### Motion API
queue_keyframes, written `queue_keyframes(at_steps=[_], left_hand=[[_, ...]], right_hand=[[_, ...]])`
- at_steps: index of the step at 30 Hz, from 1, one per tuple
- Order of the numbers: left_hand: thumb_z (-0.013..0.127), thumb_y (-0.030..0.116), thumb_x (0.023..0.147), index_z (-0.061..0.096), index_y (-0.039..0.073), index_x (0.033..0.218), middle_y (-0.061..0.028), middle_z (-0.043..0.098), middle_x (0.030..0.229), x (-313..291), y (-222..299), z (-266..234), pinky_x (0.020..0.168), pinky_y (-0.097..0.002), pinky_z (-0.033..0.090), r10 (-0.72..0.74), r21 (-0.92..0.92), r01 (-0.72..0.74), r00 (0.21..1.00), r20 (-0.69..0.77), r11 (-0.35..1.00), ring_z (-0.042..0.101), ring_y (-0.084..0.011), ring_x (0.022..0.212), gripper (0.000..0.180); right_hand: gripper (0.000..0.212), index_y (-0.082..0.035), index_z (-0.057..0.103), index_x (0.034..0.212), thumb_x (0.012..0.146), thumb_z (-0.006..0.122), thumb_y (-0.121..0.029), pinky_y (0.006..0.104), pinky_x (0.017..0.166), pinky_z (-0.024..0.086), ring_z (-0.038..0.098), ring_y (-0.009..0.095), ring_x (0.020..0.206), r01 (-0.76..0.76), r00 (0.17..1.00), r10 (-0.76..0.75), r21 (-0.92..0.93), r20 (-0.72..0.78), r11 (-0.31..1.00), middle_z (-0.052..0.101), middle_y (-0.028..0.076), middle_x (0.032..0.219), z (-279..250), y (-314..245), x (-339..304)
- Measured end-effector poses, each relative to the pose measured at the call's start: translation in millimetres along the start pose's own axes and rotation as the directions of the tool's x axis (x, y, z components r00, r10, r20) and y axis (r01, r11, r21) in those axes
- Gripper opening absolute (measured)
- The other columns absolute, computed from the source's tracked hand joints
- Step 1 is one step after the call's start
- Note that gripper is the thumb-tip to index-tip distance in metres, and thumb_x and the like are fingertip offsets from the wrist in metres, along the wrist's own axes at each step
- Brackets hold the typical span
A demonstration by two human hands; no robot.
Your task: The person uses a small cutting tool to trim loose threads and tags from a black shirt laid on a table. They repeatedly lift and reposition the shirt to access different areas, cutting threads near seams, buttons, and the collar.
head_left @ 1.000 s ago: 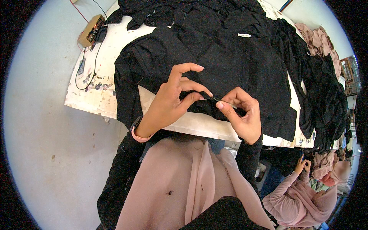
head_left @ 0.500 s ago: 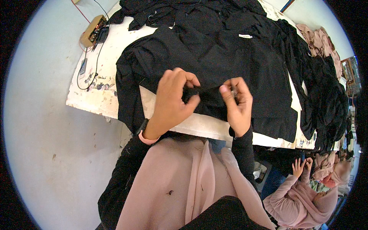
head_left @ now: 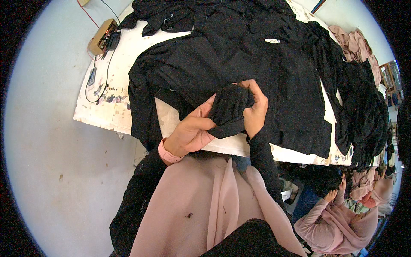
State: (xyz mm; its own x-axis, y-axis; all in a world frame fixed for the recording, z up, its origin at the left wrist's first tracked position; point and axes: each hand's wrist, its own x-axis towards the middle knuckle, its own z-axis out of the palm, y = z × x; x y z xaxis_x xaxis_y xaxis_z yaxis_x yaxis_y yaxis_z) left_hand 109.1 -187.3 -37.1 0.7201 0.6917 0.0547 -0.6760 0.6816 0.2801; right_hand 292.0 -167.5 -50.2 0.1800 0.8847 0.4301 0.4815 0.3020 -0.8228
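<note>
A black garment (head_left: 287, 85) with a small white label (head_left: 272, 41) lies spread over the table. Between my hands a bunched part of its black fabric (head_left: 231, 105) is lifted near the table's front edge. My left hand (head_left: 192, 128), a pink band at its wrist, pinches the fabric's left side, with the thumb on the near face. On the other side my right hand (head_left: 257, 107) is curled around the fabric, fingers over its far edge. Some fingertips are hidden behind the cloth.
More black garments (head_left: 171, 19) are heaped at the back, with others (head_left: 368, 107) at the right edge. A brown box with wires (head_left: 102, 36) sits at the table's left. Pink cloth (head_left: 353, 40) lies far right. A co-worker (head_left: 338, 218) sits lower right.
Both hands have taken hold of the garment's fabric and raised a folded part of it. My left hand has turned palm up and come nearer; my right hand has shifted left.
</note>
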Motion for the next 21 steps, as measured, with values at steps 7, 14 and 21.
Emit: queue_keyframes(at_steps=[7,14,21], left_hand=[[0.036,-0.021,0.076,0.008,0.01,0.16,-0.0188,0.033,0.156,0,-13,0,0.12,-0.0429,0.035,0.032,-0.014,-0.032,0.998,0.055,0.999,0.04,-0.0282,0.143,0.093],[0.034,-0.024,0.072,-0.006,0.012,0.16,-0.0195,0.027,0.159,-5,-17,1,0.121,-0.0445,0.03,0.059,0.161,-0.065,0.997,0.04,0.985,0.037,-0.0301,0.145,0.103],[0.047,0.011,0.085,0.013,0.007,0.157,-0.0175,0.027,0.161,-23,43,5,0.119,-0.0575,0.021,0.449,0.228,-0.465,0.885,0.123,0.855,0.036,-0.0323,0.145,0.08]], right_hand=[[0.018,0.0,0.064,0.098,0.082,0.066,0.007,0.027,0.081,0.051,0.068,0.015,0.092,-0.156,0.983,0.11,0.344,0.149,0.926,0.074,0.008,0.097,-6,-5,-3],[0.013,0.0,0.066,0.1,0.088,0.071,0.0,0.0255,0.083,0.051,0.065,0.011,0.092,-0.149,0.989,0.14,0.409,0.051,0.901,0.072,0.005,0.099,-16,-11,1],[0.013,-0.004,0.069,0.095,0.091,0.075,-0.015,0.0196,0.068,0.045,0.058,0.004,0.076,-0.161,0.97,0.201,0.258,-0.136,0.953,0.067,-0.002,0.083,-46,14,-1]])
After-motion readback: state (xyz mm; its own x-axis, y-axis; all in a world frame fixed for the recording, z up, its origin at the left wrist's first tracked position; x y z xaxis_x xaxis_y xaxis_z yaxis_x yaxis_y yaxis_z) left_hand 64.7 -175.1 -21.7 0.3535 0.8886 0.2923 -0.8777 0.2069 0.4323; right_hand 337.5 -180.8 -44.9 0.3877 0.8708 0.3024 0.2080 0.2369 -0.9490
